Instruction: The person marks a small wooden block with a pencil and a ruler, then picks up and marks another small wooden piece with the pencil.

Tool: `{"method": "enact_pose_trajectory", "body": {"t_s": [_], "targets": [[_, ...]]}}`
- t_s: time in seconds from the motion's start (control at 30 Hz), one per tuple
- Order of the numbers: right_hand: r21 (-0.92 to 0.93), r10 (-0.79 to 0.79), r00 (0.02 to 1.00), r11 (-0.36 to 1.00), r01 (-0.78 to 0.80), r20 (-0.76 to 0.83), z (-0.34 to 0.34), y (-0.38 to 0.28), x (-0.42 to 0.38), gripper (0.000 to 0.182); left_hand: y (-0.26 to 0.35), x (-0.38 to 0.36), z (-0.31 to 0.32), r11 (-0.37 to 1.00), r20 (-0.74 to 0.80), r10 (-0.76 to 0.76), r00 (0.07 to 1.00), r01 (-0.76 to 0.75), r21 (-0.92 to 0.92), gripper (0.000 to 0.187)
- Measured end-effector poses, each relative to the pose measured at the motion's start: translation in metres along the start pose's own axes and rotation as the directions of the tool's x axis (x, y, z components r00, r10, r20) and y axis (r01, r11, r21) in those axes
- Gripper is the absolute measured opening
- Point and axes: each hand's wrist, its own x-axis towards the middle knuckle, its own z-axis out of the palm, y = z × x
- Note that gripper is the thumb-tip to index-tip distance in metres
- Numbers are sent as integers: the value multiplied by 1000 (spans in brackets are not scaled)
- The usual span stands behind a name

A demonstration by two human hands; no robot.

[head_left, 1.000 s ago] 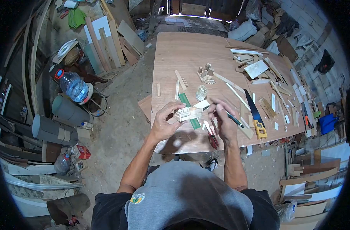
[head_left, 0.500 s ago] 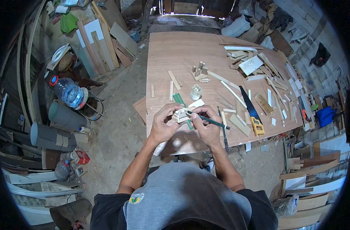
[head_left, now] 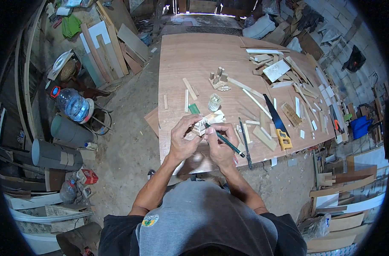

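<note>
My left hand [head_left: 183, 138] is closed around a small pale wooden piece [head_left: 199, 129] made of stepped blocks, held just above the table near its front edge. In my right hand [head_left: 222, 149] is a slim dark green pencil [head_left: 231, 145], pinched near its point. The point meets the wooden piece or lies very close to it; the fingers partly hide the spot. Behind my hands lie a pale wood offcut [head_left: 218, 116] and a green strip [head_left: 194, 109]. A glass jar [head_left: 214, 103] stands farther back.
A small wooden assembly with upright posts [head_left: 218, 78] stands beyond the jar. At right lie a handsaw [head_left: 277, 117], a thin dark tool [head_left: 245, 143] and a heap of offcuts [head_left: 284, 70]. Left of the table [head_left: 194, 51] is a big water bottle [head_left: 75, 104].
My right hand has shifted left and closer to my body, and the pencil slants more steeply. The wooden piece stays in my left hand. The whole view has moved slightly.
</note>
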Motion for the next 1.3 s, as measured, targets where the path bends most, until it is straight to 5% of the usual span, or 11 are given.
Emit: {"method": "enact_pose_trajectory", "body": {"t_s": [0.9, 1.23, 1.3], "targets": [[-105, -104, 989, 988, 115, 105, 4, 5, 11, 15, -11, 5, -1, 999, -8, 12, 1000, -11, 41, 49], [-133, -62, 994, 988, 73, 87, 4, 11, 12, 12, -14, 6, 0, 999, -13, 14, 1000, -13, 31, 48], [-2, 28, 1000, 1000, -28, 8, 3, 16, 10, 14, -15, 6, 2, 999, -11, 31, 999, -30, 35, 49]]}}
